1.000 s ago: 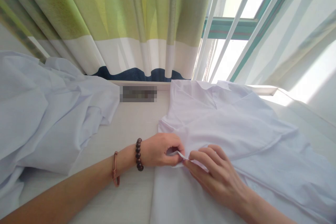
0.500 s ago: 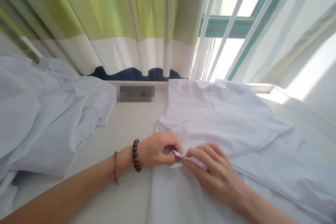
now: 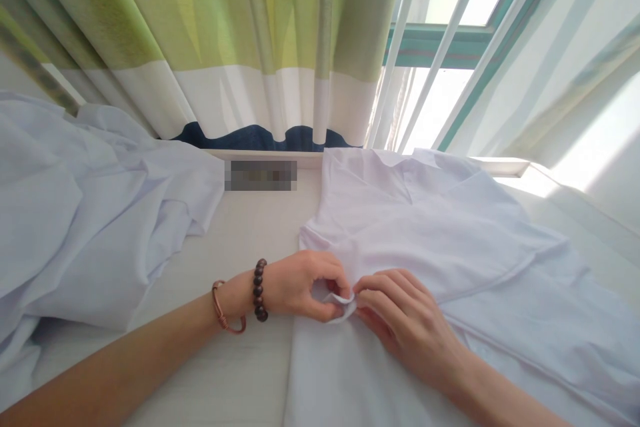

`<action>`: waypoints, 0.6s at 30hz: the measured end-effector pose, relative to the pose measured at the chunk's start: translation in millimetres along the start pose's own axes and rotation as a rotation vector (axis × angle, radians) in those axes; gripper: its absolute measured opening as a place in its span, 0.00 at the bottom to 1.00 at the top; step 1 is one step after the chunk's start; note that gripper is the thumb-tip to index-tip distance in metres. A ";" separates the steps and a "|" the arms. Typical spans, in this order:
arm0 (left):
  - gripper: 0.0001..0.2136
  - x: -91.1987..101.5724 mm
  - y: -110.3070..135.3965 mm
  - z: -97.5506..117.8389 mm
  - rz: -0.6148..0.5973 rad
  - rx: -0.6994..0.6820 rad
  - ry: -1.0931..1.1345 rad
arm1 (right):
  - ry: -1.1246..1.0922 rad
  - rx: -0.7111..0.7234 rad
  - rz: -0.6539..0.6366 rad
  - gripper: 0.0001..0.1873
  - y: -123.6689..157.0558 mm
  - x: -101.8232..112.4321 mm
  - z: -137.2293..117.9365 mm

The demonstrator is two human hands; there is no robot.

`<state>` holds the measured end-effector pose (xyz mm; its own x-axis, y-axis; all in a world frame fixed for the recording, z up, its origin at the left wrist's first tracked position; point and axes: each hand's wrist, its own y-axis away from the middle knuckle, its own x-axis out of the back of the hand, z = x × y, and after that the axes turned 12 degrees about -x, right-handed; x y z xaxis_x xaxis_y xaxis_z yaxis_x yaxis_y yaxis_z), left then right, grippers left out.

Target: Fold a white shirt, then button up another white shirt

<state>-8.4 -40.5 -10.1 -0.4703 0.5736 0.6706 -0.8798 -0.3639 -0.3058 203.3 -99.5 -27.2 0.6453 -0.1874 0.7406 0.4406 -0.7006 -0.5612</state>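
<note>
A white shirt [image 3: 395, 233] lies spread on the pale surface, its collar toward the window and one sleeve off to the right. My left hand [image 3: 305, 287], with a beaded bracelet and a copper-coloured bangle on the wrist, pinches a small raised fold of the shirt between thumb and fingers. Against the same fold, from the right, my right hand [image 3: 405, 313] has its thumb and fingers pressed together on the cloth. The fingertips of both hands nearly meet. Whatever detail lies inside the fold is too small to make out.
A heap of white cloth [image 3: 100, 213] lies at the left. Behind the surface's raised back edge hangs a green and white curtain [image 3: 280, 27], beside white window bars [image 3: 440, 53]. A blurred-out dark rectangle [image 3: 260, 175] sits near that edge.
The fold between my fingertips has shifted and curls more openly toward my left hand. The bangle has slipped round on my left wrist. The view has moved slightly.
</note>
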 end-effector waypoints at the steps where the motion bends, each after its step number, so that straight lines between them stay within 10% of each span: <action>1: 0.05 -1.5 0.0 -0.2 0.014 0.006 -0.015 | -0.007 -0.007 -0.005 0.05 -0.1 -0.4 1.0; 18: 0.06 -5.4 0.2 2.2 0.066 0.042 -0.104 | -0.044 -0.106 -0.100 0.12 0.3 -3.0 8.4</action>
<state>-6.0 -45.3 -12.3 -0.5156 0.4690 0.7170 -0.8425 -0.4301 -0.3245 206.7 -93.4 -32.7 0.6295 -0.0838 0.7725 0.4375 -0.7834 -0.4415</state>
